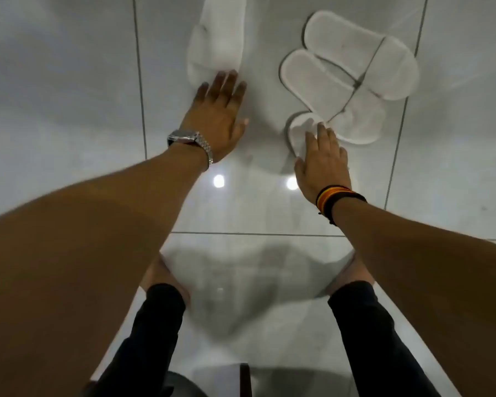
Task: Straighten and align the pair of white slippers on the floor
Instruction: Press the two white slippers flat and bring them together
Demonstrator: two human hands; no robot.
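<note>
One white slipper (216, 44) lies lengthwise at the upper left of the glossy floor. My left hand (216, 116), wearing a metal watch, has its fingers spread, and the fingertips touch that slipper's near end. A second white slipper (299, 128) lies at centre right, mostly hidden under my right hand (322, 164). That hand wears striped wristbands and rests flat on the slipper with fingers apart. I cannot tell whether it grips the slipper.
Two more white slippers (327, 90) (361, 53) lie side by side on a diagonal at the upper right, the nearer one touching the slipper under my right hand. White floor tiles (69, 110) have dark grout lines. My bare feet (161, 277) and black trouser legs (143, 339) are below.
</note>
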